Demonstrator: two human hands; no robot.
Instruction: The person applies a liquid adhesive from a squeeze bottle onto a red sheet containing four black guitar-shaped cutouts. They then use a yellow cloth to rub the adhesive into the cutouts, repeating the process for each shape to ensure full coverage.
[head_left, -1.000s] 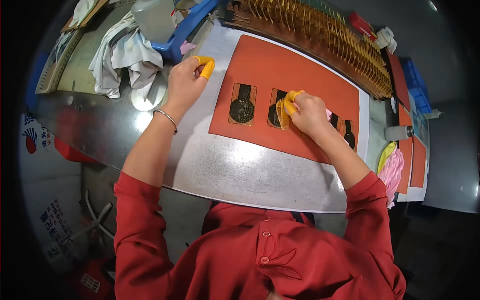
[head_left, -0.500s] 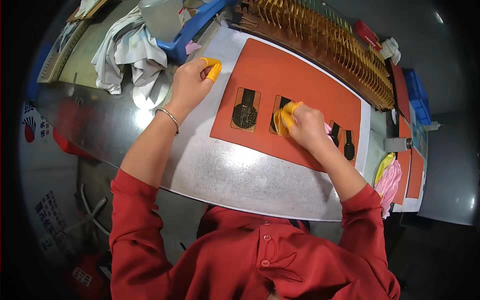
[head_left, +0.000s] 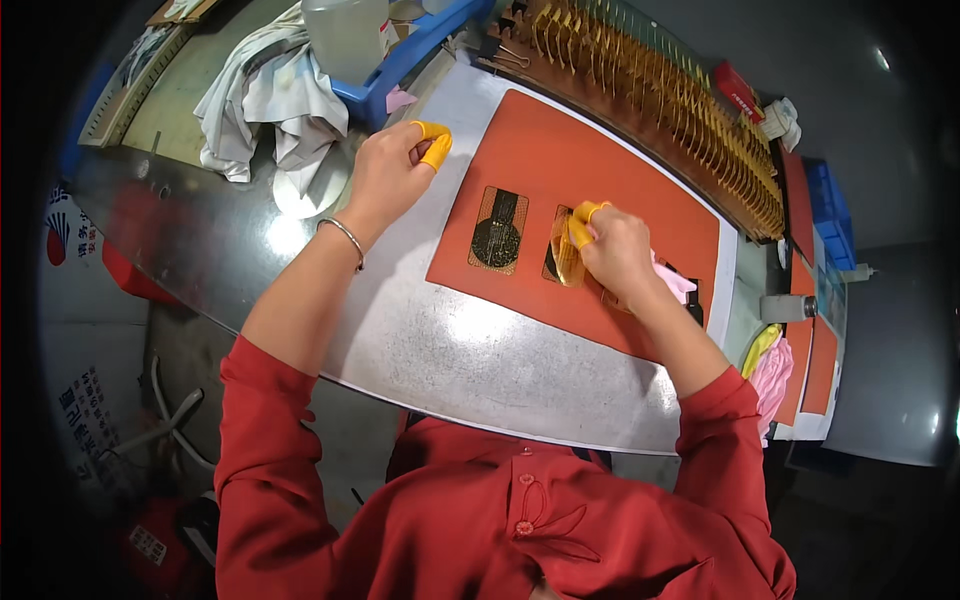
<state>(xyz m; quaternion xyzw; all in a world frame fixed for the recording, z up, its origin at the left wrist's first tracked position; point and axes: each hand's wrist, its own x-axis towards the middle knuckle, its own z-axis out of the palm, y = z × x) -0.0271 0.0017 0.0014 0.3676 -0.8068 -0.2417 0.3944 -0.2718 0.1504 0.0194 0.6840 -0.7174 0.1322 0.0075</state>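
Observation:
My right hand [head_left: 612,245], with yellow finger cots, pinches a thin gold-coloured sheet [head_left: 569,264]. The sheet is tilted up over a black-and-gold patterned card [head_left: 549,262] on the orange mat [head_left: 520,140]. A pink cloth [head_left: 673,280] shows beside the right hand; whether the hand grips it is hidden. To the left lies another card [head_left: 498,230] with a black round-ended shape. My left hand [head_left: 397,168], also in yellow finger cots, hovers left of the mat with thumb and finger closed together and nothing visible between them. More cards are partly covered by my right hand and the cloth.
Behind the mat stands a long brown rack [head_left: 660,110] of upright gold sheets. White rags [head_left: 285,110] and a blue tray [head_left: 400,62] holding a translucent container sit at the back left. At right are a small grey bottle [head_left: 788,308] and pink cloth [head_left: 772,375].
My right hand has raised the gold sheet at an angle from the card. The pink cloth shows more beside that hand. My left hand stays closed; the whole view has shifted slightly.

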